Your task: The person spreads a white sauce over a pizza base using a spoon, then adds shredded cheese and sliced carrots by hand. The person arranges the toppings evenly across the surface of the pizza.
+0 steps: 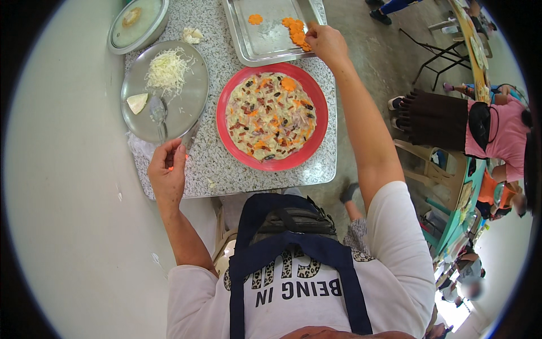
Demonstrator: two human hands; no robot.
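A red bowl (226, 148) on the speckled tabletop holds a creamy mixture topped with reddish-brown bits, dark raisin-like pieces and orange shreds. One flower-shaped carrot slice (288, 84) lies on the mixture near its far edge. At the right side of a metal tray (261, 55), my right hand (327, 46) is closed in a pinch at a cluster of carrot slices (294, 29); its fingertips are partly blurred. Left of the bowl, my left hand (167, 174) is closed beside a metal plate's near edge, with bits of orange, seemingly carrot, showing at its fingers.
The round metal plate (131, 121) bears grated white shreds (168, 71), a pale wedge (137, 103) and a spoon (158, 113). A lidded container (138, 25) stands at the far left by the wall. To the right are chairs, long tables and several people, one in pink (497, 127).
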